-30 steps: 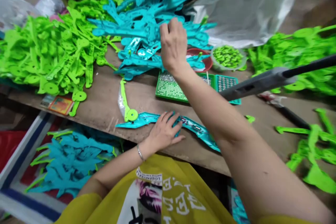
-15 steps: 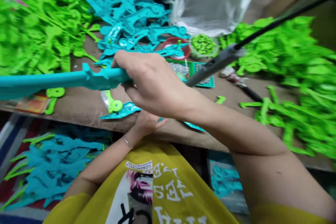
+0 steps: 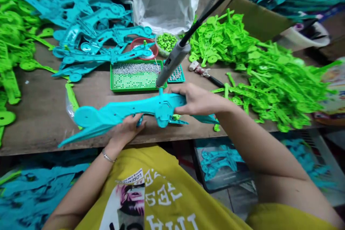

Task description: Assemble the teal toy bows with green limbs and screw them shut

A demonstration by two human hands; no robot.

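Note:
My right hand (image 3: 198, 99) grips the right end of a long teal plastic toy shell (image 3: 121, 112) and holds it just above the table's front edge. Under that shell, my left hand (image 3: 126, 131) rests with its fingers on a second teal piece (image 3: 203, 118) that lies on the wood. A hanging grey electric screwdriver (image 3: 172, 61) on a black rod points down just behind the shell.
A green tray of small screws (image 3: 134, 77) sits behind the shell, with a red bowl (image 3: 141, 45) and a tub of green bits (image 3: 165, 41) beyond. Teal parts (image 3: 88, 32) are piled at back left, green parts (image 3: 258, 68) on the right. Bins of teal parts (image 3: 221, 161) stand below the table.
My right hand picked a teal shell from the back pile and brought it down over the piece at the front edge. The view swung to the right.

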